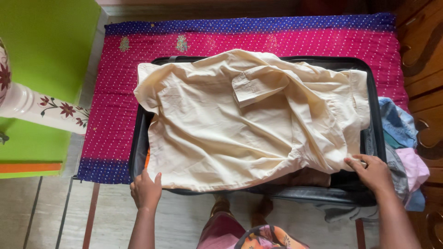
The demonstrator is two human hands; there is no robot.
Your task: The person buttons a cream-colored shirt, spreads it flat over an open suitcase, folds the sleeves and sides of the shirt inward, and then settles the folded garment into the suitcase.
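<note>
A cream shirt lies spread and rumpled over an open black suitcase, covering most of it. My left hand rests on the shirt's near left corner at the suitcase rim, fingers bent over the cloth. My right hand pinches the shirt's near right edge above the suitcase's right corner. The suitcase sits on a pink and purple dotted cloth.
A heap of blue, grey and pink clothes lies to the right of the suitcase. Carved wooden furniture stands at the right edge. A green surface and a white floral-painted post are at the left. My feet stand on the tiled floor.
</note>
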